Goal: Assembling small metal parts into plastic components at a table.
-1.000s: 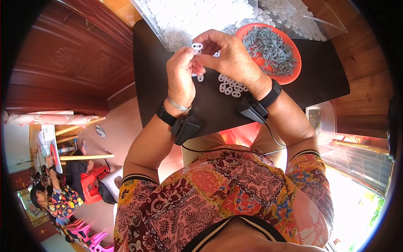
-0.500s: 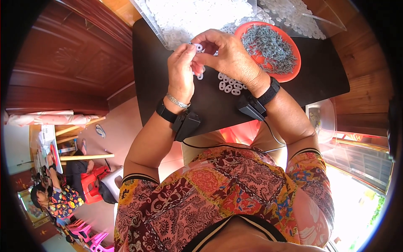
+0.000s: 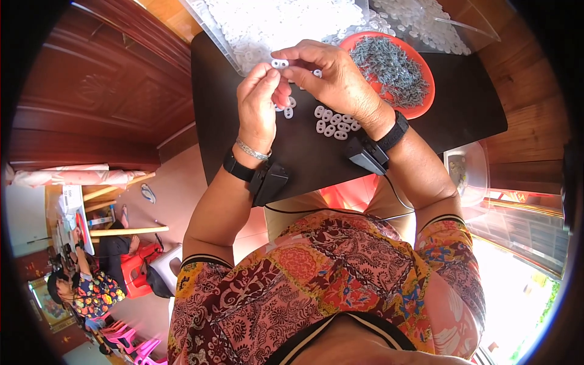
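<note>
A small white plastic piece with two holes is pinched at the fingertips, high over the dark table. My left hand is closed on its near left side with thumb and forefinger. My right hand is closed too, its thumb and forefinger meeting the same piece from the right. Another white piece shows by my right fingers; whether it is held I cannot tell. A few alike pieces lie beside my left hand. Several more two-hole pieces lie grouped on the table below my right hand.
A large clear bin of white pieces stands at the far side. Right of it is an orange-red dish heaped with small grey metal screws. Another clear container is at the far right. Away to the left sits another person.
My hands have turned the white piece, so both its holes now show side by side. The right thumb has shifted toward it. The pieces on the table lie as before.
</note>
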Motion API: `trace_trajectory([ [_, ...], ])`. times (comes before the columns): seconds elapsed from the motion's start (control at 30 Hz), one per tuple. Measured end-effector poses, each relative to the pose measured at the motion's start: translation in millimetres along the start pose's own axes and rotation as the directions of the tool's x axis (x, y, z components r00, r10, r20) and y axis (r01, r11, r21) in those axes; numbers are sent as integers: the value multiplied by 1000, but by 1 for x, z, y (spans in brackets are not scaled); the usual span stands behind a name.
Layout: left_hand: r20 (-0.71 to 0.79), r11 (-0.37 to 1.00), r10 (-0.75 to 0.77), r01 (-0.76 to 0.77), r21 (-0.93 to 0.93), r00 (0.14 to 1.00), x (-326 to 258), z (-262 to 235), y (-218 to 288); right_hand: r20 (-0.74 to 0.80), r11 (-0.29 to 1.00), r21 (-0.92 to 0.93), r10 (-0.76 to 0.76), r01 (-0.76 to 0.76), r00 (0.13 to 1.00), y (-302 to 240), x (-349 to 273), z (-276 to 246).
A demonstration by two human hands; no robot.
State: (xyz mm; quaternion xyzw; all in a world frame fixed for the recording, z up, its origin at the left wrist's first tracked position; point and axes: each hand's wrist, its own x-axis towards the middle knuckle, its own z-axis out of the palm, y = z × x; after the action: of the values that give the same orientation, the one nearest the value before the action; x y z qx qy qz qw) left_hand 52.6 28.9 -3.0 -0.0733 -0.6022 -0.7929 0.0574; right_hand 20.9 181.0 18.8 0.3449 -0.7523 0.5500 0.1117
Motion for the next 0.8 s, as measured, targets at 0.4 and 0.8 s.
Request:
trace_trajectory([
  [0.4, 28, 972, 118, -121, 200, 993, -4, 3, 2, 27, 959, 186, 213, -214, 977, -6, 1, -3],
  [0.8, -16, 986, 62, -59, 154, 998, -4, 5, 7, 139, 967, 193, 141, -166, 980, -5, 0, -1],
])
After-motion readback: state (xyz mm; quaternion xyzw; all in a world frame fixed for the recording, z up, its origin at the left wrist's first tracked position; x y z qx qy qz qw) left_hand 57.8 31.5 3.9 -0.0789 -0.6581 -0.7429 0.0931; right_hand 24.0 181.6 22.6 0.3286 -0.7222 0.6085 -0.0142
